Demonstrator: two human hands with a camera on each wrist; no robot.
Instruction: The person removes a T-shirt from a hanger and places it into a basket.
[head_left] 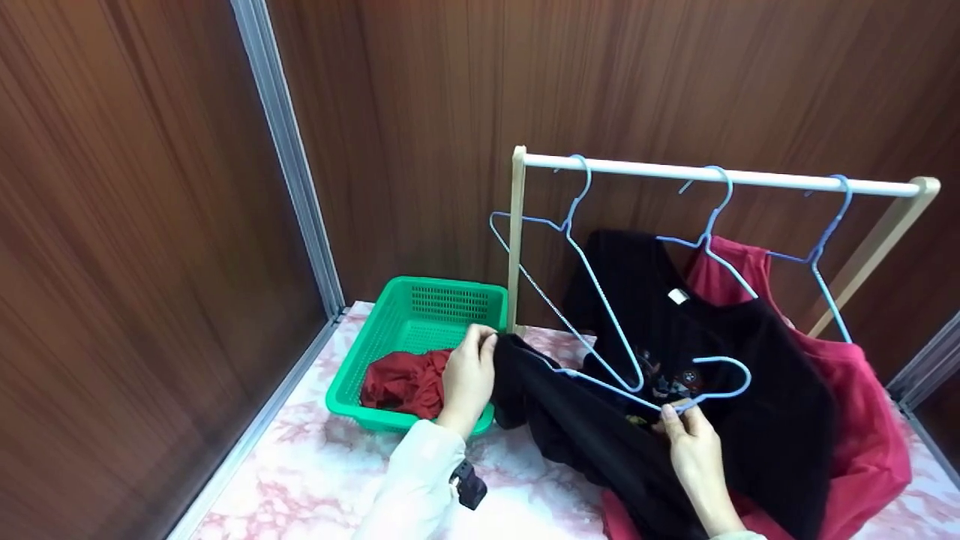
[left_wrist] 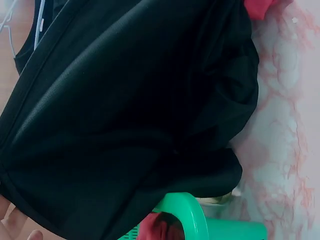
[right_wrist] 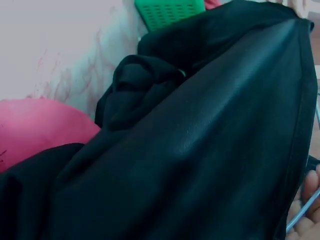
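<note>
My left hand (head_left: 469,375) pinches the edge of a black garment (head_left: 555,412) beside the basket. The cloth drapes from there toward the lower right. My right hand (head_left: 694,442) holds a light blue clothes hanger (head_left: 611,388) just below its hook, which points right. One arm of that hanger runs along the garment's upper edge, and its tip is hidden by the cloth. In the left wrist view, the left fingers (left_wrist: 15,220) show at the garment's corner. In the right wrist view, the right hand (right_wrist: 310,220) grips the hanger wire beside the cloth.
A rack with a white bar (head_left: 645,169) carries a bare blue hanger (head_left: 600,285), a black top (head_left: 720,337) and a pink sleeveless top (head_left: 870,420). Left of it stands a green basket (head_left: 341,390) with red cloth (head_left: 405,382). Wood-grain panels (head_left: 420,97) rise behind.
</note>
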